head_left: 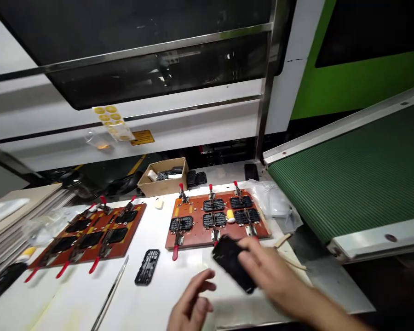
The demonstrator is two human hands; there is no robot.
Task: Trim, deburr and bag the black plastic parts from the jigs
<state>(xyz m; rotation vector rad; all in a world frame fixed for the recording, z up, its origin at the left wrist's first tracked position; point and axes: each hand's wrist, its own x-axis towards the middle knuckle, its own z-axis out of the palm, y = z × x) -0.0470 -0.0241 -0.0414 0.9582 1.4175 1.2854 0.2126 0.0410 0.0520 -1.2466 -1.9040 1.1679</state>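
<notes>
My right hand [262, 264] grips a flat black plastic plate [232, 262] by its right edge, above the front of the white table. My left hand [193, 301] is just left of the plate, its fingers curved and apart, with nothing in them. Behind both hands lies a reddish-brown clamping fixture [196, 239] holding several black ribbed plates under red-tipped toggle clamps. Another loose black ribbed plate [147, 266] rests on the table to the left. Next to it lies a thin metal tool [111, 292], perhaps tweezers.
A second clamping fixture [119, 250] with black plates stands at the left. Behind are a cardboard box [163, 187] of small parts and a clear plastic bag [274, 204]. A green conveyor belt [359, 165] slopes along the right. Stacked cardboard sheets [24, 216] stand far left.
</notes>
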